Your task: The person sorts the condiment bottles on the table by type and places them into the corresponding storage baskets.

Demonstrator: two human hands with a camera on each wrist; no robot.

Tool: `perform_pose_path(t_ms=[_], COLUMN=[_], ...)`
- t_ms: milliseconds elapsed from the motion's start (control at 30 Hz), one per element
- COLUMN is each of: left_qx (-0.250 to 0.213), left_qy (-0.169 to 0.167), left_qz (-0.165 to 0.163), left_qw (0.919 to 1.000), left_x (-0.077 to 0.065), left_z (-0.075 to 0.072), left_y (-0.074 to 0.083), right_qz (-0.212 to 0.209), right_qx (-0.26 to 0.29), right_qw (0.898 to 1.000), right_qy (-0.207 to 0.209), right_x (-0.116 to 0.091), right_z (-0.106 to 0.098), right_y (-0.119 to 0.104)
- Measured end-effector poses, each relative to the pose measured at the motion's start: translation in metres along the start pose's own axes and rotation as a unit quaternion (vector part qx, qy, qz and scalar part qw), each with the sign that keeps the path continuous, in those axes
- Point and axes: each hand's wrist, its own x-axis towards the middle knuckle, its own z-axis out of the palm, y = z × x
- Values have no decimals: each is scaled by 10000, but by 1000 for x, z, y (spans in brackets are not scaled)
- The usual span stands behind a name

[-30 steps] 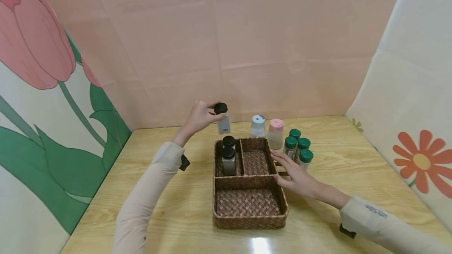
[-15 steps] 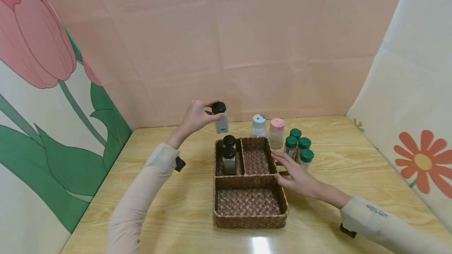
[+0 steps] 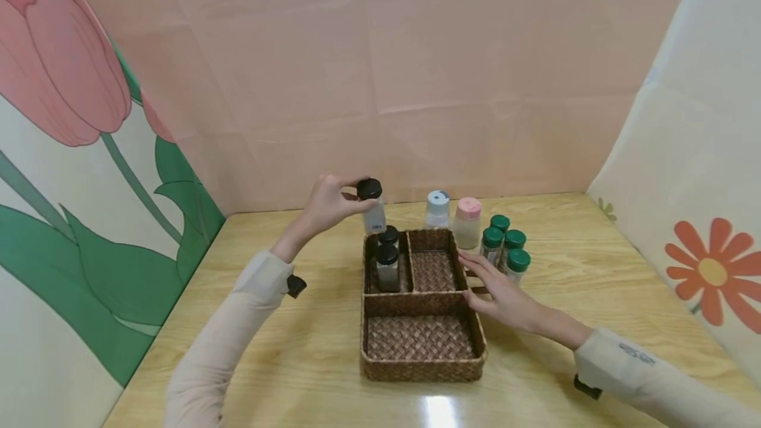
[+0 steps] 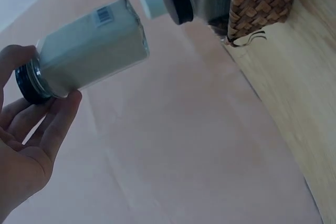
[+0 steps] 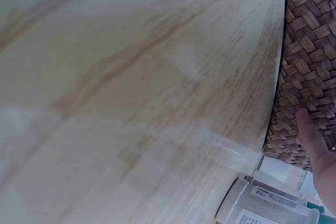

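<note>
My left hand [image 3: 333, 207] holds a clear square spice jar [image 3: 374, 218] near its black lid, above the back left corner of a woven basket [image 3: 422, 370]. In the left wrist view, thumb and fingers pinch this jar [image 4: 94, 51] around its lid end, and pale contents show through the sides. Two similar black-lidded jars [image 3: 388, 275] stand one behind the other in the basket's back left compartment. Straight fingers of my right hand [image 3: 502, 296] rest against the basket's right side. In the right wrist view, one digit touches the woven outer wall [image 5: 310, 51].
Behind the basket stand a blue-capped bottle [image 3: 438, 209] and a pink-capped bottle [image 3: 468, 222]. Several green-lidded jars [image 3: 492, 243] cluster to its right. The wooden table [image 3: 285, 349] meets a pink backdrop [image 3: 297, 84] at the rear.
My left hand has shifted slightly left, then lowered a little, bringing the held jar nearer the basket's back rim. The right hand stays at the basket's side.
</note>
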Motion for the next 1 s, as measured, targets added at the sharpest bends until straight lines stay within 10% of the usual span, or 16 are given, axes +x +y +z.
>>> perform_pose_path(t_ms=[600, 1000], left_qx=[-419, -582], left_qy=[17, -27], left_qz=[36, 174], left_qw=[9991, 9981], left_x=[-26, -44], left_z=[1, 0], left_y=[12, 50], right_qz=[0, -79], right_qx=[-16, 36], right_qw=[10000, 10000], right_qy=[28, 45], right_x=[-1, 0], right_z=[1, 0], right_y=[0, -1])
